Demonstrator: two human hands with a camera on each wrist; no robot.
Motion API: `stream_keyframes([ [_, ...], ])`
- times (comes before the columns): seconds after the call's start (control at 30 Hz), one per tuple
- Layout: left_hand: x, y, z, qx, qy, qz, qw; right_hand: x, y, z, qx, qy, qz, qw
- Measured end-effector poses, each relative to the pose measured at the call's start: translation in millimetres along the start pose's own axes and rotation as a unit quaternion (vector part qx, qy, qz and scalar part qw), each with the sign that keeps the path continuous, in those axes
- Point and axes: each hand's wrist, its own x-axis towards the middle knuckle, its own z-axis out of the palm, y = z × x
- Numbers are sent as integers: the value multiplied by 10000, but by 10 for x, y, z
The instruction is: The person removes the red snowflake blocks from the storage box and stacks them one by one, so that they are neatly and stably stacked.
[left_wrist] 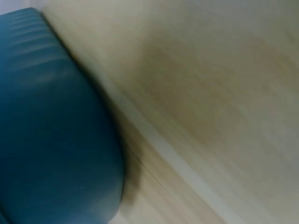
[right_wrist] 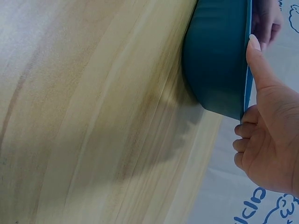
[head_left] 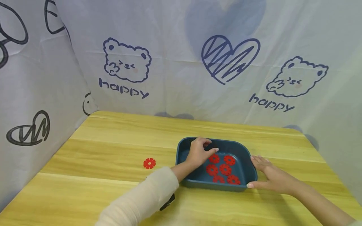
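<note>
A dark blue plastic basin (head_left: 215, 185) stands on the table with several red, notched, flower-shaped discs (head_left: 225, 169) lying on its floor. My left hand (head_left: 197, 154) reaches over its left side, thumb and fingers parted, and nothing shows between them. At the right end, my right hand (head_left: 270, 176) holds the basin by its corner, thumb on the front rim and fingers along the right side. The right wrist view shows this hand (right_wrist: 275, 130) close up, its thumb against the rim. One more red disc (head_left: 149, 163) lies flat on the table, left of the basin.
The wood-grain table (head_left: 93, 157) is backed by a white curtain (head_left: 175, 56) with bear and heart drawings. A second curtain side hangs at the left. Under the left sleeve (head_left: 141, 197) a black item (head_left: 168, 202) partly shows.
</note>
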Motion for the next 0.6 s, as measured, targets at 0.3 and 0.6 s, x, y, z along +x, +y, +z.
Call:
stream_keyframes([
  [0.3,3,-75,93,816,-812,-618,9914,10,-4,7,-21,-12,-3,10000],
  [0.6,8,-108,103,2028,-1271,-903,9667,18,-9,27,-11,-51,57,10000],
])
